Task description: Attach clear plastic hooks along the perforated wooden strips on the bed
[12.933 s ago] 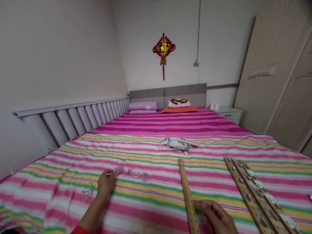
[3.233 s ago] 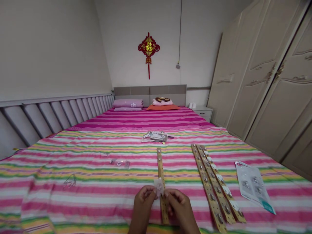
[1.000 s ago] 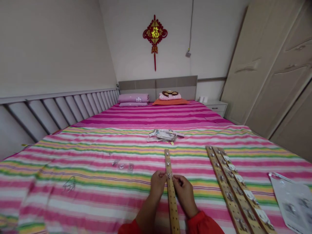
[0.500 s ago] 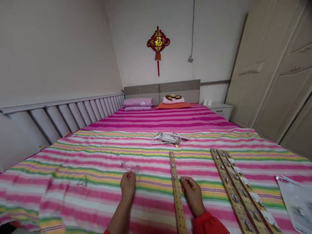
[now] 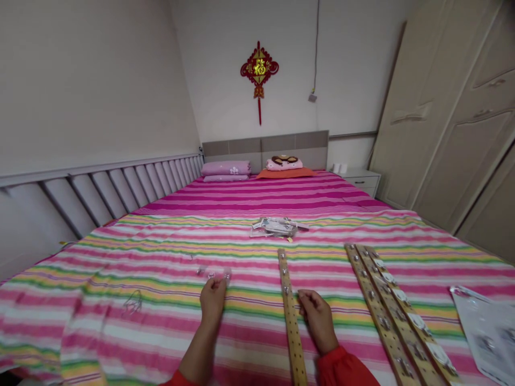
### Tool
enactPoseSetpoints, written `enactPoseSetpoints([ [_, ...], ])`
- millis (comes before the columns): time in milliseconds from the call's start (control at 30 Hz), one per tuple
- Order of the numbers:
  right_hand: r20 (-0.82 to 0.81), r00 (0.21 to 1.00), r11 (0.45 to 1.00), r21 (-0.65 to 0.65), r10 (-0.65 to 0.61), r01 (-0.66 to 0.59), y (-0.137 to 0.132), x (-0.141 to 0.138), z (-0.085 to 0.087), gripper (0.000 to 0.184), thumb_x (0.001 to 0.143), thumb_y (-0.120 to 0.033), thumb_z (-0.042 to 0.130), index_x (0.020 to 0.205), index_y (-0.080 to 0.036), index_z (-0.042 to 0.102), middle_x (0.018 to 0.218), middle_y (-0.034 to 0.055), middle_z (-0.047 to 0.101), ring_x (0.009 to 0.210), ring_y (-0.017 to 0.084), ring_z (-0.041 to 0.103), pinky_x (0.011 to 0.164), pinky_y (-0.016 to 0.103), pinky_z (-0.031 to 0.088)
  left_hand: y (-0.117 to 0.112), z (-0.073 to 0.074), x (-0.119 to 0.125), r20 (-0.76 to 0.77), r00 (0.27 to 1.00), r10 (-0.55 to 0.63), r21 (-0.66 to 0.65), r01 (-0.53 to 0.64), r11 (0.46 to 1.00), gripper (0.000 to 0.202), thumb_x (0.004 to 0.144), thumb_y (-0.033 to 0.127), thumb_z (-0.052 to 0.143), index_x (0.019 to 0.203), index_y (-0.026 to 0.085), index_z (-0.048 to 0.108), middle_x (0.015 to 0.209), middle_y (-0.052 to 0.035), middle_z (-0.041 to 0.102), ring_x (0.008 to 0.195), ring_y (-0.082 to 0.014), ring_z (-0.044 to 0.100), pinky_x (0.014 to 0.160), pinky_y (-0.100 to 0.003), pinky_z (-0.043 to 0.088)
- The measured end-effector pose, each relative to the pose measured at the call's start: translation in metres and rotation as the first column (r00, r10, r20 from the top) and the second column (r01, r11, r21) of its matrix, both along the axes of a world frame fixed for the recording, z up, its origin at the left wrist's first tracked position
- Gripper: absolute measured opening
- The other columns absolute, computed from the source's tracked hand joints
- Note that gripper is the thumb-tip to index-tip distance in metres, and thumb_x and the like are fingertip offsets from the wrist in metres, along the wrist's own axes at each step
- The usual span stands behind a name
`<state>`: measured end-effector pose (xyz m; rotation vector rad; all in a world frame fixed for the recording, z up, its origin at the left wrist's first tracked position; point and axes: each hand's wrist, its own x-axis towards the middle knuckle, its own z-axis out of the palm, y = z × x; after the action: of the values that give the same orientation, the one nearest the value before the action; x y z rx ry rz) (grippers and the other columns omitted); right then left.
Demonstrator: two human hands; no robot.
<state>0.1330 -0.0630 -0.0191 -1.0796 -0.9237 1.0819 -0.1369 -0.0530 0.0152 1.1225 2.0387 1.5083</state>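
Observation:
My left hand [image 5: 212, 301] is on the striped quilt [image 5: 153, 332], its fingertips at several small clear plastic hooks [image 5: 213, 273]. Whether it grips one, I cannot tell. My right hand [image 5: 317, 320] rests just right of a narrow wooden strip [image 5: 290, 316] with metal hooks fixed along it, and shows nothing in its fingers. Farther right lie two more wooden strips [image 5: 386, 316] side by side, carrying metal hooks and round white pads. A bundle of plastic packets [image 5: 274, 228] lies ahead.
A thin wire loop [image 5: 132, 303] lies left of my left hand. A printed sheet of hooks [image 5: 486, 332] lies at the right. Beyond are pillows [image 5: 225, 169], a padded rail [image 5: 120, 190] along the left wall, and a cream wardrobe [image 5: 442, 118] at the right.
A second ago both hands met at the near strip. Now they are apart, my left hand out by the clear hooks and my right hand beside the strip.

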Motion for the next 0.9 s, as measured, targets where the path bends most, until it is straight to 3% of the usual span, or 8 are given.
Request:
enactPoseSetpoints([
  [133, -0.038, 0.999, 1.0, -0.015, -0.001, 0.0, -0.001, 0.003, 0.003, 0.036, 0.062, -0.051, 0.072, 0.068, -0.016, 0.065, 0.041, -0.0053, 0.05, 0.038, 0.01, 0.039, 0.038, 0.022, 0.027, -0.028, 0.017, 0.024, 0.114, 0.989, -0.095, 0.206, 0.07, 0.976, 0.037, 0.058, 0.052, 0.066, 0.067, 0.017, 0.063, 0.059, 0.0001, 0.056, 0.057, -0.014, 0.05, 0.054, -0.024, 0.041],
  [200, -0.058, 0.998, 1.0, -0.018, -0.005, 0.004, -0.002, 0.005, 0.006, 0.036, 0.062, -0.051, 0.072, 0.066, -0.016, 0.064, 0.042, -0.0049, 0.05, 0.038, 0.01, 0.04, 0.038, 0.022, 0.028, -0.046, 0.025, 0.035, 0.096, 0.985, -0.142, 0.261, 0.113, 0.959, 0.037, 0.06, 0.052, 0.068, 0.069, 0.016, 0.065, 0.063, -0.0015, 0.058, 0.058, -0.014, 0.051, 0.054, -0.024, 0.042],
  [367, -0.091, 0.996, 1.0, -0.026, -0.015, 0.013, -0.023, 0.003, 0.014, 0.033, 0.063, -0.048, 0.073, 0.07, -0.016, 0.065, 0.053, -0.003, 0.056, 0.04, 0.008, 0.039, 0.038, 0.021, 0.027, -0.088, 0.034, 0.057, -0.207, 0.965, -0.161, 0.344, 0.226, 0.911, 0.019, 0.076, 0.038, 0.062, 0.075, 0.019, 0.065, 0.073, -0.0031, 0.06, 0.062, -0.0143, 0.054, 0.054, -0.023, 0.044],
  [567, -0.114, 0.98, 0.987, -0.014, 0.16, -0.163, -0.08, -0.026, 0.034, 0.028, 0.068, -0.043, 0.073, 0.074, -0.016, 0.066, 0.052, -0.0051, 0.051, 0.044, 0.007, 0.04, 0.041, 0.02, 0.03, -0.115, 0.033, 0.087, -0.571, 0.82, -0.034, 0.406, 0.318, 0.857, 0.006, 0.081, 0.017, 0.056, 0.081, 0.02, 0.061, 0.074, -0.0004, 0.058, 0.067, -0.0124, 0.056, 0.062, -0.023, 0.046],
  [700, -0.134, 0.967, 0.976, -0.003, 0.216, -0.218, -0.104, -0.043, 0.045, 0.032, 0.066, -0.046, 0.074, 0.072, -0.016, 0.065, 0.049, -0.0064, 0.049, 0.04, 0.006, 0.037, 0.038, 0.019, 0.027, -0.124, 0.031, 0.107, -0.679, 0.734, -0.014, 0.388, 0.376, 0.841, 0.01, 0.081, 0.013, 0.055, 0.079, 0.02, 0.06, 0.07, 0.0005, 0.057, 0.065, -0.0119, 0.055, 0.061, -0.023, 0.044],
  [900, -0.162, 0.968, 0.978, -0.046, 0.194, -0.204, -0.114, -0.045, 0.052, 0.04, 0.06, -0.053, 0.075, 0.07, -0.016, 0.064, 0.045, -0.0057, 0.052, 0.036, 0.006, 0.039, 0.036, 0.019, 0.03, -0.138, 0.027, 0.12, -0.767, 0.641, -0.008, 0.352, 0.432, 0.83, 0.012, 0.083, 0.014, 0.052, 0.077, 0.02, 0.061, 0.071, -0.0013, 0.061, 0.066, -0.0142, 0.056, 0.063, -0.026, 0.041],
])
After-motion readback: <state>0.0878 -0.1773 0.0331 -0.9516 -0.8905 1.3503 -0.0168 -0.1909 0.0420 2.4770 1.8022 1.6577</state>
